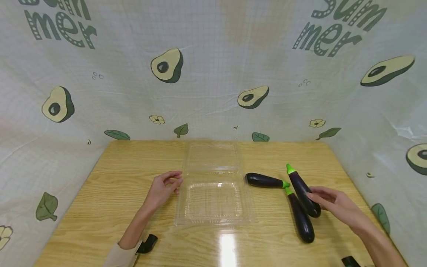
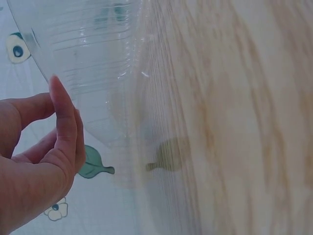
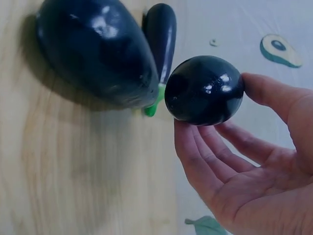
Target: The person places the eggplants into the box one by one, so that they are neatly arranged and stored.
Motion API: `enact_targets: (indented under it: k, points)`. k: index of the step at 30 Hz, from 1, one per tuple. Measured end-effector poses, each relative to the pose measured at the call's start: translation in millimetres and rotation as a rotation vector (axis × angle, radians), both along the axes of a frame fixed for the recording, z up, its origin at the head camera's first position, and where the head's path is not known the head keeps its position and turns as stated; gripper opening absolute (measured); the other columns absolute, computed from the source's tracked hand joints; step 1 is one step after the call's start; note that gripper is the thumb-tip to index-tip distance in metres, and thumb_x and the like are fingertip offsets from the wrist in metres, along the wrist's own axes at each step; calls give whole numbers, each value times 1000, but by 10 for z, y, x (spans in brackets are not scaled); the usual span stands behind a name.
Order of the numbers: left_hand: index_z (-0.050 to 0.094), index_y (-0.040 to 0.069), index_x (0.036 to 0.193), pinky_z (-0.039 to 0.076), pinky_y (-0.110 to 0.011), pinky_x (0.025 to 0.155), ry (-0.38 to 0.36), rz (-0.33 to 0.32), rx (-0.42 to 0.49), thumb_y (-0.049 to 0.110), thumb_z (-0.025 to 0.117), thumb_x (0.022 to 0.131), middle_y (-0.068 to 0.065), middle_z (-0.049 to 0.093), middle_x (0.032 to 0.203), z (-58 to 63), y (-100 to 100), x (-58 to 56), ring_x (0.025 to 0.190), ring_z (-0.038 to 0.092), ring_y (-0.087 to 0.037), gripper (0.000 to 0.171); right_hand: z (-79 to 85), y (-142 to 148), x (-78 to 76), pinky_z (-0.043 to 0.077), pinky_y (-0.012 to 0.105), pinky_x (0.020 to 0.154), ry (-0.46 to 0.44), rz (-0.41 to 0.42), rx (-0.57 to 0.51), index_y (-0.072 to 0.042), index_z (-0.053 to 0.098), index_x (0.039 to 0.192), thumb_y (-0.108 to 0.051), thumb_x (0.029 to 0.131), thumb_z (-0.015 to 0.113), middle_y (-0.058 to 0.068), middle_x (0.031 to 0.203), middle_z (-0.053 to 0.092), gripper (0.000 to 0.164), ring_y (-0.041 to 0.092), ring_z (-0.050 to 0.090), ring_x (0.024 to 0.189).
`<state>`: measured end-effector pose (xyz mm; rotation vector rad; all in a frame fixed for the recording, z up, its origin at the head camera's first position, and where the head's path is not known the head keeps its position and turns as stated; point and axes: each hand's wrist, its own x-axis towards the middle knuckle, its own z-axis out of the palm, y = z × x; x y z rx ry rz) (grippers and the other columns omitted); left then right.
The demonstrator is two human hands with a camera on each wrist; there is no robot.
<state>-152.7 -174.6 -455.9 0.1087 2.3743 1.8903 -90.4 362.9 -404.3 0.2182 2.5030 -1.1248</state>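
A clear plastic clamshell container (image 1: 213, 200) lies opened flat, its lid (image 1: 212, 155) toward the back wall. My left hand (image 1: 163, 190) is at its left side, and in the left wrist view the thumb and fingers (image 2: 63, 122) pinch at the rim. On the right, my right hand (image 1: 337, 204) grips an eggplant (image 1: 301, 191) near its rounded end, green stem pointing away; the right wrist view shows thumb and fingers around this glossy dark end (image 3: 204, 90). A second eggplant (image 1: 301, 220) lies beneath and beside it, and a third eggplant (image 1: 265, 180) lies sideways near the container.
The wooden table (image 1: 126, 178) is bordered at the back and sides by a pale curtain (image 1: 207, 96) printed with avocados and leaves. Black straps (image 1: 148, 243) sit at both wrists. Light glares off the table's front middle.
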Motion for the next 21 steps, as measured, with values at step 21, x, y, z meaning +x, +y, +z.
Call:
enact_targets:
  k: [21]
  points:
    - [61,-8,134,64,-36,70,6,5,4,9,69,100,-22,63,118,-4,9,-10,95,66,-42,39,161,-403,-123,51,59,102,126,91,-48,1,46,151,-48,104,60,26,146,53,69,43,53,132]
